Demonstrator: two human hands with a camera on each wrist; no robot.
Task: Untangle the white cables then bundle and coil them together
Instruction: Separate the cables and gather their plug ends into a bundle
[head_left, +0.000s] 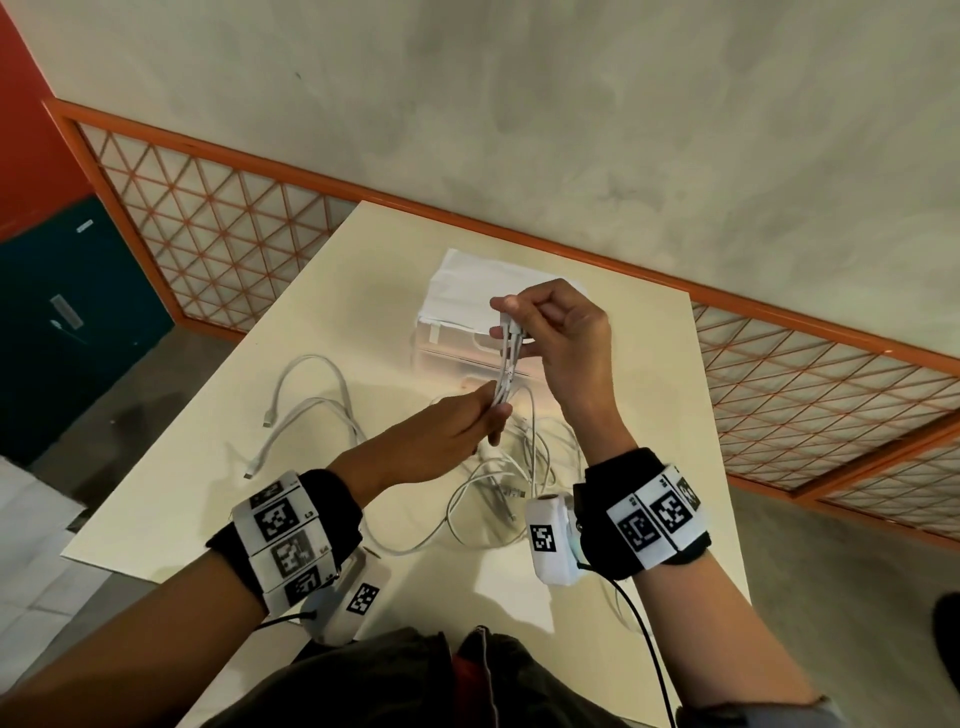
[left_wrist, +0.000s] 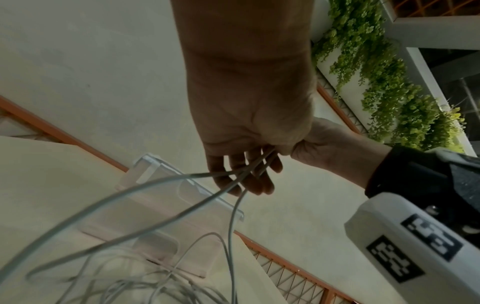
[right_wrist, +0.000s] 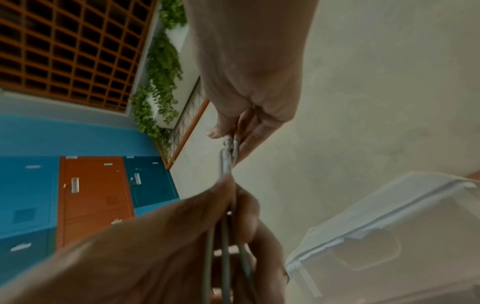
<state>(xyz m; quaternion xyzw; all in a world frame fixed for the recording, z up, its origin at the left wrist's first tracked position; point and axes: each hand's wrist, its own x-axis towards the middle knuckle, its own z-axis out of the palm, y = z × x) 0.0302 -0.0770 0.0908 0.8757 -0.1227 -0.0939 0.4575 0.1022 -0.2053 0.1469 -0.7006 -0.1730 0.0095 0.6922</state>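
Several white cables (head_left: 506, 369) are gathered side by side and held taut above the table. My right hand (head_left: 524, 327) pinches their connector ends (head_left: 511, 325) at the top. My left hand (head_left: 488, 410) grips the same bundle a little lower, fingers curled round it. Below my hands the cables fall into a loose tangle (head_left: 514, 483) on the table. One loop with two free plugs lies apart to the left (head_left: 311, 400). In the left wrist view the strands (left_wrist: 233, 176) run out of my left hand (left_wrist: 249, 164). In the right wrist view my right hand (right_wrist: 231, 135) nips the plugs (right_wrist: 230, 144).
A clear plastic box with a white lid (head_left: 467, 306) sits on the cream table (head_left: 363, 291) just behind my hands. The table's left edge runs diagonally; an orange lattice railing (head_left: 223, 228) and grey wall lie beyond. Blue and orange lockers (right_wrist: 91, 195) stand to the left.
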